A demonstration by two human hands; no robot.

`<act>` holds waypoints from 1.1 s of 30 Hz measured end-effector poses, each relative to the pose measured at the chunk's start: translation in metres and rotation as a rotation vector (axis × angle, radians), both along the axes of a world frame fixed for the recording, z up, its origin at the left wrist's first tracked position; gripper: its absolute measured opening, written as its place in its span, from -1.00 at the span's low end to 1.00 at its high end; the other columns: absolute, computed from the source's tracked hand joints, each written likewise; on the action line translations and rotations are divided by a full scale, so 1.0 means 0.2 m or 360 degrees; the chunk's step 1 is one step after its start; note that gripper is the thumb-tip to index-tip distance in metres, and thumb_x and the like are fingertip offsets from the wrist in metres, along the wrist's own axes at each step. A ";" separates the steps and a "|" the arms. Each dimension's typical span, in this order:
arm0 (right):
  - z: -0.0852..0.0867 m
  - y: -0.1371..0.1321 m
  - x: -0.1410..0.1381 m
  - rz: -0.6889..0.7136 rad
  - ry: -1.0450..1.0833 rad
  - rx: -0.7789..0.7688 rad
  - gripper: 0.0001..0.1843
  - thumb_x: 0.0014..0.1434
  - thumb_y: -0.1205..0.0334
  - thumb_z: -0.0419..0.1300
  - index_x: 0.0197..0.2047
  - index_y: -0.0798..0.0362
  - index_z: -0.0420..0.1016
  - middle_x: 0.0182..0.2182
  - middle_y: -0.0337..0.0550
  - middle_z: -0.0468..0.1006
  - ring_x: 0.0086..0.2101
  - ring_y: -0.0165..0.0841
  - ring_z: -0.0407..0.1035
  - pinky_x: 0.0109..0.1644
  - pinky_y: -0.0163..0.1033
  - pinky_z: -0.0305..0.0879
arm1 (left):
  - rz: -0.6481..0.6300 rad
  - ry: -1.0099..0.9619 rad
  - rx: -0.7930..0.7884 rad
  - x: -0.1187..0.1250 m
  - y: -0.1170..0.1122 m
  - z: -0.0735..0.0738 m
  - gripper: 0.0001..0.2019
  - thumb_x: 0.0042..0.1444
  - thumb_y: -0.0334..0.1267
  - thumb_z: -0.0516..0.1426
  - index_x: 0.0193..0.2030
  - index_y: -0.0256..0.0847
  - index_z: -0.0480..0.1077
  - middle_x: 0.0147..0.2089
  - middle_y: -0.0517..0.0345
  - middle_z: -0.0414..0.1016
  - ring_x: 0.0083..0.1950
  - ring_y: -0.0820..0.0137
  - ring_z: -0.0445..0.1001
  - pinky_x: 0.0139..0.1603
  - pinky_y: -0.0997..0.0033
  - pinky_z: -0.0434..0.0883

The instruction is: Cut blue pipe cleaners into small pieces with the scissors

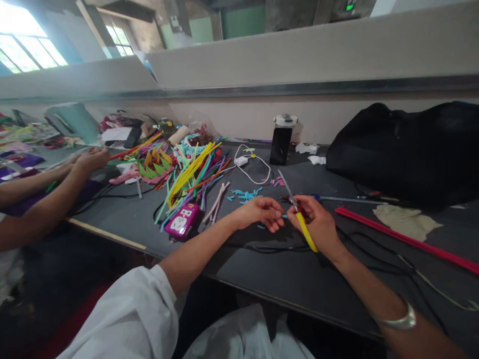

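Over the dark table, my left hand (261, 213) and my right hand (318, 224) are close together. Between their fingertips shows a short blue pipe cleaner piece (284, 216), pinched by my left hand and touching my right fingertips. My right hand also holds yellow-handled scissors (307, 232), their metal blade pointing up and away to the left. How the scissors sit in the palm is partly hidden. Just beyond my left hand lies a pile of cut blue pieces (247, 194). Several short pink pieces (278, 181) lie farther back.
Left of my hands are a purple device (183, 221) and a heap of colored pipe cleaners (194, 172). A bottle (281, 140) and a black bag (404, 149) stand behind. Red pipe cleaners (407, 238) and black cables lie rightward. Another person's hands (92, 158) work at left.
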State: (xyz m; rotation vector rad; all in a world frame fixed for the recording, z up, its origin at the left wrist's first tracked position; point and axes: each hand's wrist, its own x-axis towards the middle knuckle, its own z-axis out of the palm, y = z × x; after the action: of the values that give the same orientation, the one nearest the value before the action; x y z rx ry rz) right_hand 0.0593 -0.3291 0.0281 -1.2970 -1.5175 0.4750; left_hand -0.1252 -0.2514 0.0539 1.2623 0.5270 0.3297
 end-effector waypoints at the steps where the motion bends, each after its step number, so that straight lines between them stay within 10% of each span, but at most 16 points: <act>1: 0.01 0.00 0.00 -0.0034 0.0032 0.0006 -0.63 0.06 0.16 0.25 -0.06 0.02 0.36 -0.37 -0.20 0.56 -0.40 -0.37 0.47 -0.27 -0.26 0.41 | 0.0015 -0.0024 0.0001 0.00 0.00 0.00 -0.59 -0.05 -0.10 0.32 -0.19 -0.36 0.34 -0.34 0.02 0.55 -0.42 0.45 0.52 -0.34 0.38 0.50; 33: 0.03 0.00 0.01 -0.0026 0.0451 -0.0249 -0.52 -0.06 0.11 0.34 -0.05 -0.01 0.37 -0.42 -0.26 0.51 -0.56 -0.46 0.32 -0.54 -0.36 0.27 | 0.0241 -0.0186 0.0456 0.07 -0.03 -0.06 -0.70 -0.04 -0.15 0.28 -0.29 -0.33 0.38 -0.40 0.21 0.43 -0.51 0.58 0.41 -0.43 0.52 0.37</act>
State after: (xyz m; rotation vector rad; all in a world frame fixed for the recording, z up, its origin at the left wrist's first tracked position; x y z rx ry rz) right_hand 0.0620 -0.3292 0.0341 -1.2990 -1.2522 0.7460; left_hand -0.1114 -0.2576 0.0413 1.4719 0.4878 0.6195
